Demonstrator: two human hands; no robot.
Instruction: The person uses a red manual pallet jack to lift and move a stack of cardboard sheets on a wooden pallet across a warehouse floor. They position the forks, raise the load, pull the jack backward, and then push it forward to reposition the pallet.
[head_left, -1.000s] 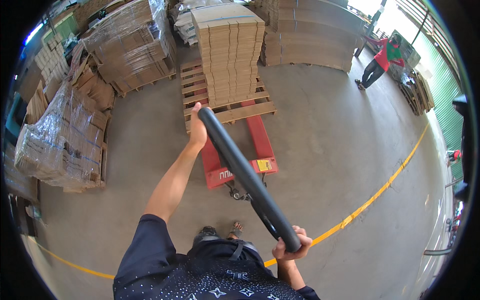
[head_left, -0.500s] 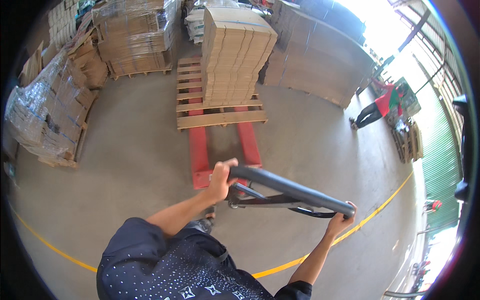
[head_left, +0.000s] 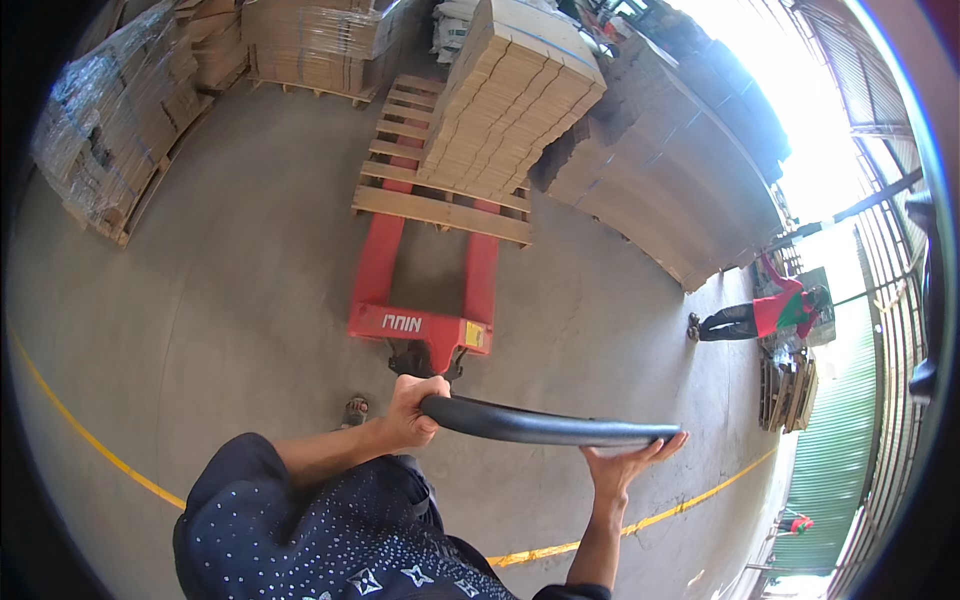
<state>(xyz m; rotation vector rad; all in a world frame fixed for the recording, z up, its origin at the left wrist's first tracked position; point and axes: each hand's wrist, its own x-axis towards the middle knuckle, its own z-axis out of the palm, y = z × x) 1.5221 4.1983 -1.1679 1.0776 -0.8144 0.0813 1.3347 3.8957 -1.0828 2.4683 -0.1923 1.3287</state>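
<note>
My left hand (head_left: 412, 410) is closed around the left end of the black handle (head_left: 540, 424) of a red pallet jack (head_left: 425, 322). At the handle's right end, my right hand (head_left: 628, 468) touches it from below, with fingers stretched out rather than wrapped round. The jack's two forks run under a wooden pallet (head_left: 440, 212). A tall stack of flat cardboard sheets (head_left: 505, 110) stands on the pallet's right part, leaving bare slats on its left. The handle hides most of the drawbar.
Plastic-wrapped cardboard (head_left: 110, 130) stands on a pallet at the left, with another wrapped load (head_left: 305, 45) behind. A large cardboard stack (head_left: 670, 170) is right of the jack. Farther right, a person in red and green (head_left: 765, 315) stands near stacked pallets (head_left: 785, 390). A yellow line (head_left: 700, 497) crosses the floor.
The handle has swung lower and flatter toward me, uncovering the jack's red body. My right hand's fingers have loosened from around the handle. The view has turned, tilting the load and surroundings.
</note>
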